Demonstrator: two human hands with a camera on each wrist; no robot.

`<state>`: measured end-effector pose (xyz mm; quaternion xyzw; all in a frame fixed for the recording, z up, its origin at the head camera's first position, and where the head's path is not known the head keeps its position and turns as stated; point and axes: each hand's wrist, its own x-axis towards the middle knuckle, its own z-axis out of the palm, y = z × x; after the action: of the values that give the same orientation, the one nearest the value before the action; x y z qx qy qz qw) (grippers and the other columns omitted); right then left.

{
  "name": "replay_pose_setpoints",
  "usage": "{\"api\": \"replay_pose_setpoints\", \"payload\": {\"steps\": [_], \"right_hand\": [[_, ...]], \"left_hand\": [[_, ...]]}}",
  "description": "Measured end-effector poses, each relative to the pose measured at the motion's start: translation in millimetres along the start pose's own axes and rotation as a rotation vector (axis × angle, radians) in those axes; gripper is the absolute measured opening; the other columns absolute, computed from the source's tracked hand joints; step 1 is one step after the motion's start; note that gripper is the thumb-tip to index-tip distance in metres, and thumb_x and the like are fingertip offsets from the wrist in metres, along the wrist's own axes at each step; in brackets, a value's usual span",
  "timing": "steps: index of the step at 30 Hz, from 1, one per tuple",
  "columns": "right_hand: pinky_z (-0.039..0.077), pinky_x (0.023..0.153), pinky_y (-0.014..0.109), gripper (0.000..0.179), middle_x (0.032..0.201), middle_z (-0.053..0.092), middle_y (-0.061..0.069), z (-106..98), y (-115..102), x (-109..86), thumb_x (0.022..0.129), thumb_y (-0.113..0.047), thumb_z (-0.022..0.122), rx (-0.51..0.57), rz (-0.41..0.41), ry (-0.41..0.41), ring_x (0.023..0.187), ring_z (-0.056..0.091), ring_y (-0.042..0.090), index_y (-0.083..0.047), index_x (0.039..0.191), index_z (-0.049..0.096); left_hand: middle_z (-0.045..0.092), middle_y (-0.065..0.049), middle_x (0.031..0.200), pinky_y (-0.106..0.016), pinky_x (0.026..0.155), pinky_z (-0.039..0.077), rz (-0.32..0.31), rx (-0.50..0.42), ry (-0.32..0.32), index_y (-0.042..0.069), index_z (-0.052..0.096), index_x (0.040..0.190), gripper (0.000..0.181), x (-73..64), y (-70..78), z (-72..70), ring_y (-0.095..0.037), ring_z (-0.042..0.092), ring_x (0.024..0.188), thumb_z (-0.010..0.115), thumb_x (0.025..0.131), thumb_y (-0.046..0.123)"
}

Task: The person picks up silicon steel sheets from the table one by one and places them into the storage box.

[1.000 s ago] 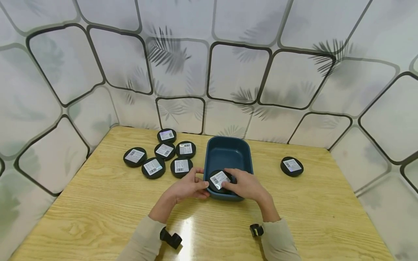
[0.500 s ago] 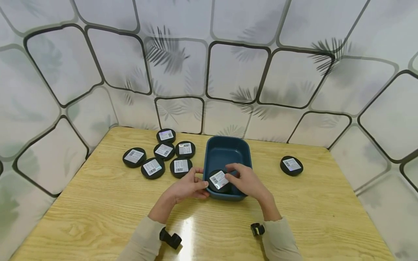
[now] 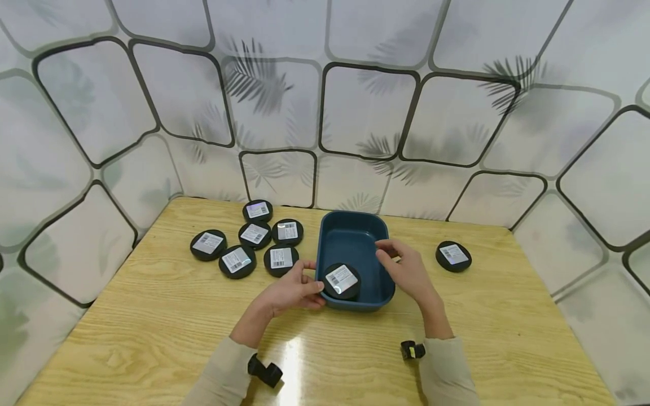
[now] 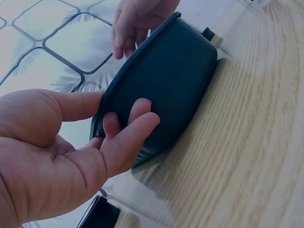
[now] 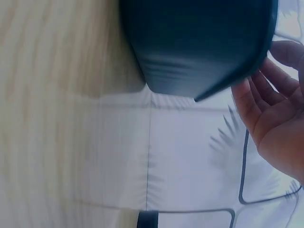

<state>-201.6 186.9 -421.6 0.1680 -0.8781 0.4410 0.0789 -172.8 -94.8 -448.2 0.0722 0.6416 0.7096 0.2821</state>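
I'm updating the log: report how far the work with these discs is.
Looks done: one black disc lies inside the blue tray. In hand: no disc; the left hand touches the tray's left side, and the right hand, holding nothing, is at its right rim. Probably remaining, if all go in: six discs left of the tray and one disc to its right.
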Motion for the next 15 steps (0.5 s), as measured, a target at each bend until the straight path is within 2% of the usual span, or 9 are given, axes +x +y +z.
{"api": "replay_pose_setpoints", "payload": {"steps": [8, 12, 15], "right_hand": [[0.05, 0.074, 0.027, 0.031, 0.114, 0.069, 0.015, -20, 12, 2.2, 0.1, -0.019, 0.06, -0.031, 0.042, 0.067, 0.098, 0.062, 0.025, -0.001, 0.124, 0.065], [0.05, 0.088, 0.04, 0.034, 0.126, 0.061, 0.022, -34, 21, 1.0, 0.1, -0.017, 0.059, -0.06, 0.074, 0.093, 0.11, 0.058, 0.033, 0.002, 0.128, 0.061], [0.044, 0.096, 0.054, 0.039, 0.132, 0.052, 0.027, -48, 31, -0.6, 0.101, -0.017, 0.056, -0.113, 0.11, 0.078, 0.118, 0.05, 0.042, 0.005, 0.134, 0.055]], "left_hand": [[0.062, -0.019, 0.098, -0.038, 0.077, 0.059, -0.009, 0.019, 0.015, 0.001, 0.021, 0.142, 0.054, -0.5, 1.3, -0.3, -0.021, 0.069, 0.077, 0.055, 0.1, 0.006], [0.061, -0.019, 0.098, -0.038, 0.078, 0.059, -0.012, 0.021, 0.015, 0.001, 0.021, 0.143, 0.055, -0.5, 2.7, 0.9, -0.021, 0.069, 0.077, 0.055, 0.1, 0.006], [0.061, -0.019, 0.098, -0.039, 0.078, 0.059, -0.015, 0.023, 0.017, 0.0, 0.02, 0.143, 0.056, -1.2, 2.5, 0.8, -0.021, 0.069, 0.078, 0.055, 0.1, 0.006]]}}
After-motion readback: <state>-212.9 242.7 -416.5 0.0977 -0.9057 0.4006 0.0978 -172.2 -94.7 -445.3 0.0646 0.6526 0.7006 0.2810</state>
